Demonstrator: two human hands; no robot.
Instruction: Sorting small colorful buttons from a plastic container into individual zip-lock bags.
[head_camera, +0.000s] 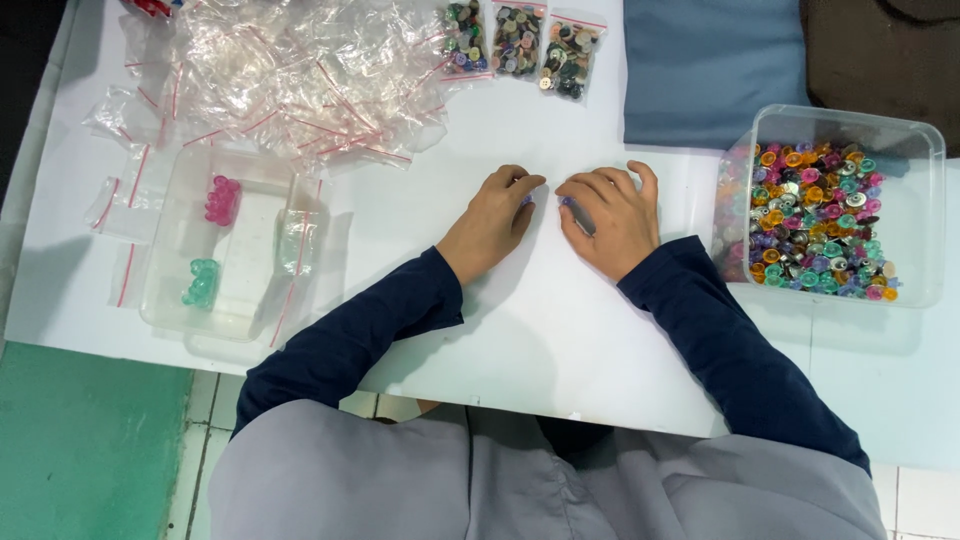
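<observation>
**White tabletop, two hands meeting over small purple pieces**

White table (560, 330) fills most of the frame, running from the left edge to the right, with a green floor patch at the lower left. Grey clothing and dark blue sleeves (350, 335) take up the bottom of the frame.

A blue cloth (710, 65) lies at the top, right of centre, with a dark brown one beside it in the upper right corner. A heap of clear zip bags (290, 75) with red seal strips spreads over the upper left. Below it sits a clear shallow tray (165, 300) holding a pink cluster (222, 200) and a teal cluster (202, 283), well apart from each other, with a small clear bag beside them. At the right edge stands a clear tub (925, 200) full of mixed coloured buttons. Three small filled bags of buttons (518, 42) lie side by side at the top centre.

At mid-frame the left hand (492, 222) rests on the table, fingers curled, tips pinched on a small purple piece (527, 201). The right hand (610, 220) lies just beside it, fingers bent downward, another small purple piece (567, 202) at its fingertips. The pieces are too small to identify, and whether the right hand pinches or only touches its piece cannot be told. The two hands are near but apart.
</observation>
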